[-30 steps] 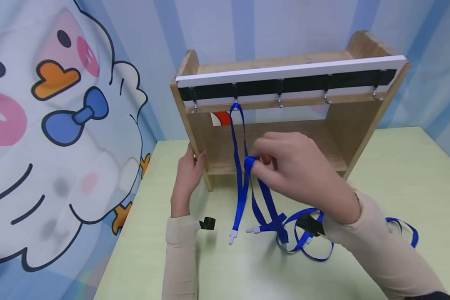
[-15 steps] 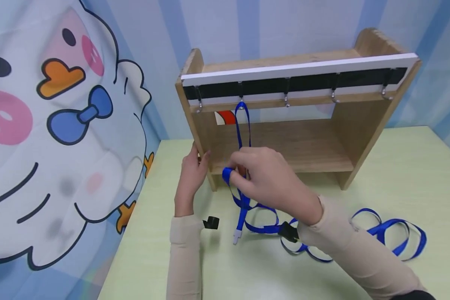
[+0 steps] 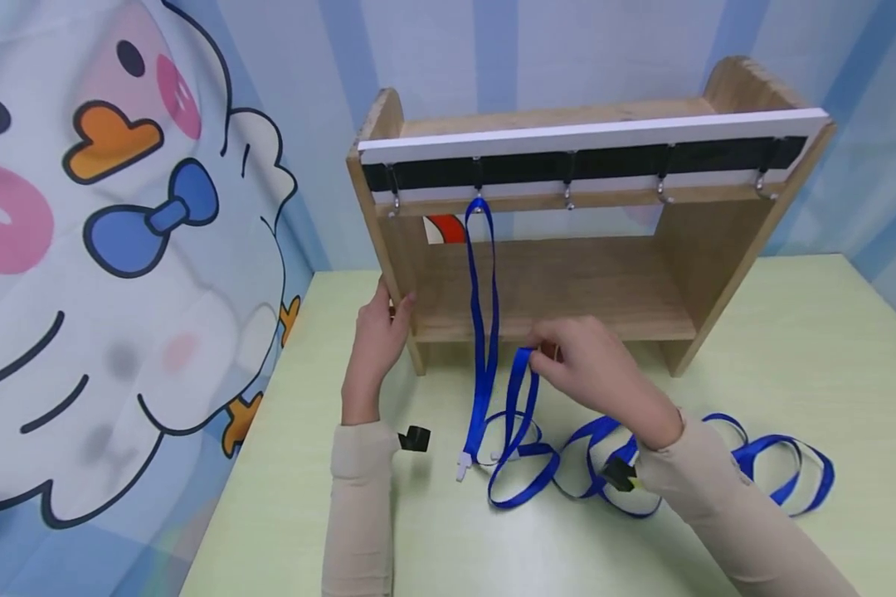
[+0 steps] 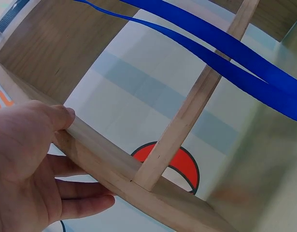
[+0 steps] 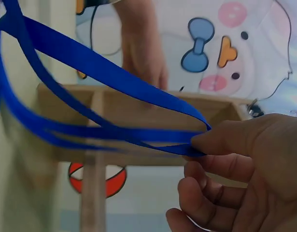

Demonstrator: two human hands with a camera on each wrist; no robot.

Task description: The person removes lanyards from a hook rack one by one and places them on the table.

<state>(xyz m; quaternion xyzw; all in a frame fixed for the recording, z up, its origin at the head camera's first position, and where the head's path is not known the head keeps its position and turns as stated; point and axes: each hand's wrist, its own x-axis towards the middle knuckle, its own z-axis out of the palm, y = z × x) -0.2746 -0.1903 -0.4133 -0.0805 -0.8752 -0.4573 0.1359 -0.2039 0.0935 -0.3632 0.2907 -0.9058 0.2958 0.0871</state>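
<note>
My left hand [image 3: 377, 338] grips the left side panel of a wooden rack [image 3: 560, 282]; in the left wrist view its thumb lies on one face of the panel and the fingers on the other. From the rack's second hook from the left hangs a blue lanyard [image 3: 474, 307] with a white plastic clip [image 3: 464, 466] at its lower end. To the right of it, my right hand [image 3: 597, 369] pinches the loop of another blue lanyard [image 5: 90, 60] between thumb and index finger. The rest of this lanyard trails down to the table.
More blue lanyards [image 3: 784, 439] lie on the pale table [image 3: 269, 497] at the right, partly behind my right forearm. Bare metal hooks [image 3: 569, 195] line the rack's black strip. A curtain [image 3: 142, 348] with a cartoon duck hangs at the left.
My right hand first swung left across the hanging lanyard, then came back right and a little lower, still pinching its lanyard. The left hand has kept its grip on the rack.
</note>
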